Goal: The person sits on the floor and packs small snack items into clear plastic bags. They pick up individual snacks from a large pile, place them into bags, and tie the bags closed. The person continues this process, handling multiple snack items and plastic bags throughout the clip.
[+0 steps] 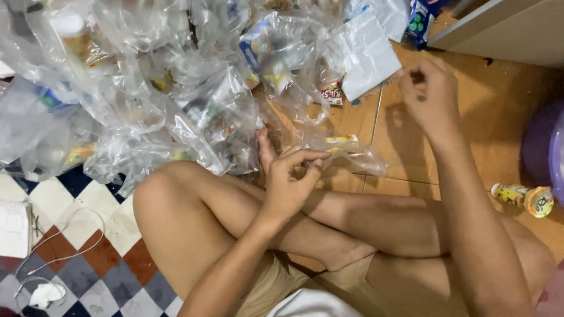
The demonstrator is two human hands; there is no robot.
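Head view, one frame. We sit cross-legged on the floor (505, 111); bare wood-toned boards at right, checkered tiles (94, 246) at lower left.

Left hand (292, 182), centre of frame: thumb and forefinger pressed together, pinching the near end of a small clear plastic bag (346, 151) that lies just above the crossed legs and trails to the right. Something yellow shows inside it; contents otherwise unclear.

Right hand (430, 91), upper right: raised, fingers curled toward the thumb. We cannot tell whether it pinches anything; possibly a thin strand, too faint to confirm.

Progress, our judgement: early or middling. A large heap of clear bags (153, 88) with small packaged goods fills the upper left and top centre, touching the knee. We see no separate finished stack, so we cannot tell how many are done. One bag is in hand.

Edges and room: the heap closes off the left and top. Open floor lies between the two hands and right of the right forearm. Right edge: a purple basin (543, 147) and a small yellow bottle (523, 198) lying on its side, near the right leg. Upper right: pale furniture edge (505, 26). Lower left: white cable (64, 246), notepad (13, 229).
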